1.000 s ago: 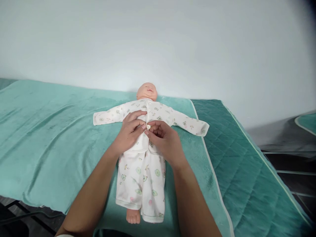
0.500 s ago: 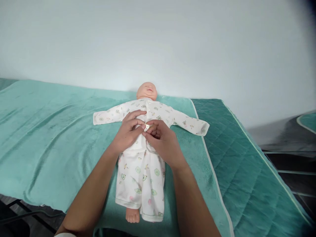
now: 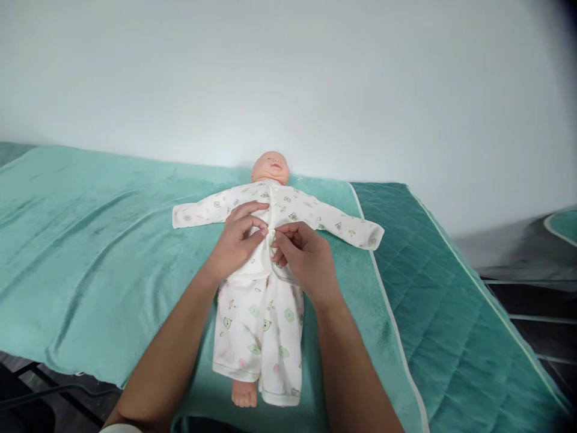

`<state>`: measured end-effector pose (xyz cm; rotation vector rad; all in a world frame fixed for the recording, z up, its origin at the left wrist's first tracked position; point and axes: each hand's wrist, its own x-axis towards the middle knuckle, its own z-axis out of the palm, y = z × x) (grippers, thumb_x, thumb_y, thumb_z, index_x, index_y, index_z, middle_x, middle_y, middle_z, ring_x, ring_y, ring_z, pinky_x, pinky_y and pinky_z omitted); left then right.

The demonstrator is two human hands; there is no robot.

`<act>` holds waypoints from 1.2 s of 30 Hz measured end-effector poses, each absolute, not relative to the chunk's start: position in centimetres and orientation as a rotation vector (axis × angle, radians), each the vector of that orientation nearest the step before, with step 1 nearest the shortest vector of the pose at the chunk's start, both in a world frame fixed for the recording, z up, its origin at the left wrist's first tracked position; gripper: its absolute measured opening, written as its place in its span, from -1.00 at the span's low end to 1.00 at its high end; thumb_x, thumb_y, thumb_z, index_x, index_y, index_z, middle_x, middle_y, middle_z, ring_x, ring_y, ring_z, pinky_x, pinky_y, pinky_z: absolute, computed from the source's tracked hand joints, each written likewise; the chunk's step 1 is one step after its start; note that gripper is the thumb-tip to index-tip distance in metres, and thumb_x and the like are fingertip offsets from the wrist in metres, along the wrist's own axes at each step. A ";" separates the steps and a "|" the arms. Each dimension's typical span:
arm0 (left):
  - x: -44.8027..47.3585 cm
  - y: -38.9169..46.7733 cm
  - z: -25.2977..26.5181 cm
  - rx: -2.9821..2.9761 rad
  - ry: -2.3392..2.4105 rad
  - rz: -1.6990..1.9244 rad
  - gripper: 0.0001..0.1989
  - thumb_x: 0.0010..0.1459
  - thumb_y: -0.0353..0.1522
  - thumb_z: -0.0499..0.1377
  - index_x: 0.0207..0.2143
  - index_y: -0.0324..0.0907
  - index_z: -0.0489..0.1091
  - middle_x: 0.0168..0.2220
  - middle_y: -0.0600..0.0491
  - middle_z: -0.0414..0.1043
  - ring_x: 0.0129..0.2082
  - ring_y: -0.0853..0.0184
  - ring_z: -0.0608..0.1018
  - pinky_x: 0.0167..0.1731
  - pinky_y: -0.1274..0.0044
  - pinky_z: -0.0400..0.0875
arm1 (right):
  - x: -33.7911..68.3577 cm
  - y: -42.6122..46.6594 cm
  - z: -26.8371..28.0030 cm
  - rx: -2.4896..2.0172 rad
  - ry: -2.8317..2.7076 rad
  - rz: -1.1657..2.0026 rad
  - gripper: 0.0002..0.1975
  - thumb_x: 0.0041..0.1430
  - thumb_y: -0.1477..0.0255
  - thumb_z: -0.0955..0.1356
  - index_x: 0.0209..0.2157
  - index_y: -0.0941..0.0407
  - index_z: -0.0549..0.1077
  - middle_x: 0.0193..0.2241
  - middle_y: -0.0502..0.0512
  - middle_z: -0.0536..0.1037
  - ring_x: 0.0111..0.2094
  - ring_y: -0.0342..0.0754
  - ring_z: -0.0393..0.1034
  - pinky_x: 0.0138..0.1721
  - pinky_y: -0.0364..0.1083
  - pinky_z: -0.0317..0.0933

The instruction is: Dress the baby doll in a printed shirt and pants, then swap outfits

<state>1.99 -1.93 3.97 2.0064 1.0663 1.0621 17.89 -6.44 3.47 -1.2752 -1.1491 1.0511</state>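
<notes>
At frame centre, the left hand (image 3: 237, 243) and right hand (image 3: 309, 258) pinch the front edge of a white patterned cloth shirt (image 3: 283, 204), its prints (image 3: 293, 216) too small to read.

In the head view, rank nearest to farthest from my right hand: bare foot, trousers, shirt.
1. Shirt: your right hand touches its front.
2. Trousers: just below the shirt.
3. Bare foot: lowest, poking from the trousers.

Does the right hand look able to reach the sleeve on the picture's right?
Probably yes: the sleeve lies close by, nothing visibly between, though the right hand is occupied at the shirt front.
</notes>
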 end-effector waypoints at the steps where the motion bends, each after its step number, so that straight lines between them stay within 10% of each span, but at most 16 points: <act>1: 2.0 -1.9 3.9 2.010 1.062 1.065 -0.88 0.28 -0.36 0.14 -0.34 -0.09 0.45 0.22 0.03 0.37 0.31 0.21 0.27 0.34 0.20 0.10 | 17.9 -6.4 3.5 -1.282 -1.148 1.049 -0.79 0.17 0.23 0.42 -0.29 0.08 0.47 -0.48 -0.04 0.54 -0.56 -0.16 0.42 -0.53 -0.17 0.31; 36: 2.1 -1.9 3.3 2.243 1.038 1.187 -0.72 0.35 -0.40 0.00 -0.06 -0.03 0.48 0.17 0.05 0.45 0.27 0.23 0.36 0.30 0.22 0.20 | 17.7 -6.4 3.2 -1.247 -1.385 0.464 -0.86 0.29 0.39 0.29 -0.25 0.02 0.52 -0.31 0.04 0.57 -0.28 -0.04 0.42 -0.21 -0.02 0.29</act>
